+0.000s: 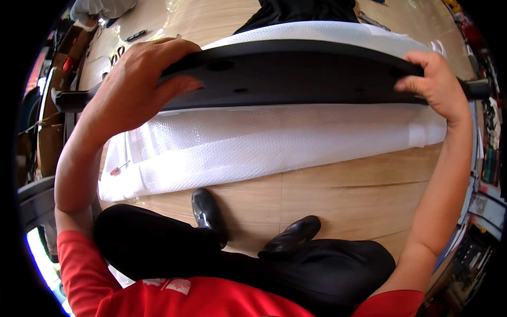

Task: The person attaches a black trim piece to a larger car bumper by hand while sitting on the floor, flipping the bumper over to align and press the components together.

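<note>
A long black curved panel (296,74), shaped like a car spoiler or bumper piece, spans the view from left to right in front of me. Several dark holes show in its face. Near its left end, my left hand (142,79) grips it, fingers over the far upper edge and thumb on the near face. Toward the right end, my right hand (430,82) holds it the same way. Below and behind the panel lies white bubble wrap (253,142) on the floor. A small screwdriver (119,169) with a reddish handle rests on the wrap's left part.
Black cloth (301,10) lies beyond the wrap, with a metal tool (374,22) beside it. Scissors (117,54) and a dark slim tool (137,35) are on the floor (338,185) at far left. Cluttered shelves (50,105) line the left; more tools (470,253) are at right.
</note>
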Tool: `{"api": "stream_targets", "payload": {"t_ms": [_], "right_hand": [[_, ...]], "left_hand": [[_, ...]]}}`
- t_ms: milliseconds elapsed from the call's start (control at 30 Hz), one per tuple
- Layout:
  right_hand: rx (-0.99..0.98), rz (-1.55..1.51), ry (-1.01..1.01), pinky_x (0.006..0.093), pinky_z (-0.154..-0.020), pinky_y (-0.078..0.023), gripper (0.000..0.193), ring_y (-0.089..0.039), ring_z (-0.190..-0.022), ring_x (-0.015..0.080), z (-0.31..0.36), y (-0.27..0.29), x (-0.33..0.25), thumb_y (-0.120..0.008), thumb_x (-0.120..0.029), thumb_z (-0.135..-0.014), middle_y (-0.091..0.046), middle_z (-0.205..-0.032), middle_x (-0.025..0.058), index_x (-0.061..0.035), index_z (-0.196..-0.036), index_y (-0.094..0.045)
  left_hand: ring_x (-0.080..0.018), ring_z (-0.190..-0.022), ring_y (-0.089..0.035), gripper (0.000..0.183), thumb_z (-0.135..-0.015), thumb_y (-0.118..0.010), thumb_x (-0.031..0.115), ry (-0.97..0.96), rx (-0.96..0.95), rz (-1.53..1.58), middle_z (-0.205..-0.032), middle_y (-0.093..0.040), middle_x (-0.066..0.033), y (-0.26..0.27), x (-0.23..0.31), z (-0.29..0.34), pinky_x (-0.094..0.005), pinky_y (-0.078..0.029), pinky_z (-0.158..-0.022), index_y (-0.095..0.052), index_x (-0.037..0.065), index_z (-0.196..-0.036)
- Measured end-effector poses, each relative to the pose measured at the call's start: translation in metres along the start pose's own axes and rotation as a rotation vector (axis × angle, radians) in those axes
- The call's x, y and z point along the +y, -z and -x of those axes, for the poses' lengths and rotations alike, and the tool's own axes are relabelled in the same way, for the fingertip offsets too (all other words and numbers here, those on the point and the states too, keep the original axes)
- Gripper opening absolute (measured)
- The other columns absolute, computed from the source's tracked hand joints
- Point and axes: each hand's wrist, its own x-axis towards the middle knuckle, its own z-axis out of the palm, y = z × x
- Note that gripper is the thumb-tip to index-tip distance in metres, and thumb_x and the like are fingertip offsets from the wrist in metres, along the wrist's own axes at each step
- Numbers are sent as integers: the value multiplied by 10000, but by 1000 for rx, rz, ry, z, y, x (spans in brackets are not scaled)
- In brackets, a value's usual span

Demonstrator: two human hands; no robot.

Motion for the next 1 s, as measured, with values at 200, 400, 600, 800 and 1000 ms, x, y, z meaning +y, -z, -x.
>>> {"api": "stream_targets", "payload": {"t_ms": [200,400,600,800,1000], "right_hand": [[85,-78,32,269,-755,-464,214,-567,-792,99,10,-8,7,-745,-65,-770,-627,-784,8,31,-950,-682],[126,-174,29,225,-854,-478,270,-588,-936,65,23,0,16,-662,-27,-826,-655,-973,-5,15,-1093,-663],[195,-42,201,308,-909,-485,298,-638,-941,170,22,-11,2,-698,-69,-807,-702,-952,89,41,-1081,-656],[118,71,171,401,-848,-519,236,-651,-925,401,19,-7,-18,-691,-85,-813,-677,-967,230,7,-1025,-648],[164,39,145,413,-772,-504,180,-644,-877,401,17,-8,-30,-690,-67,-815,-671,-909,215,12,-967,-634]], "left_hand": [[-321,-753,-604,271,-896,-700,143,100,74,24,-833,-630,-148,-21,2,-1,-402,-472,-709,-612,18,-1120],[-306,-727,-604,312,-885,-696,114,94,26,67,-837,-630,-151,-15,-4,-6,-374,-482,-706,-605,3,-1162],[-238,-749,-633,401,-853,-678,49,148,-106,348,-877,-655,-148,-12,-4,-10,-354,-497,-710,-592,12,-1243],[-399,-934,-675,418,-862,-678,63,120,-169,401,-1016,-693,-209,6,6,-14,-454,-525,-846,-587,22,-1268],[-376,-937,-679,384,-895,-685,110,87,-96,349,-1012,-704,-197,8,6,-10,-452,-515,-852,-606,38,-1264]]}}
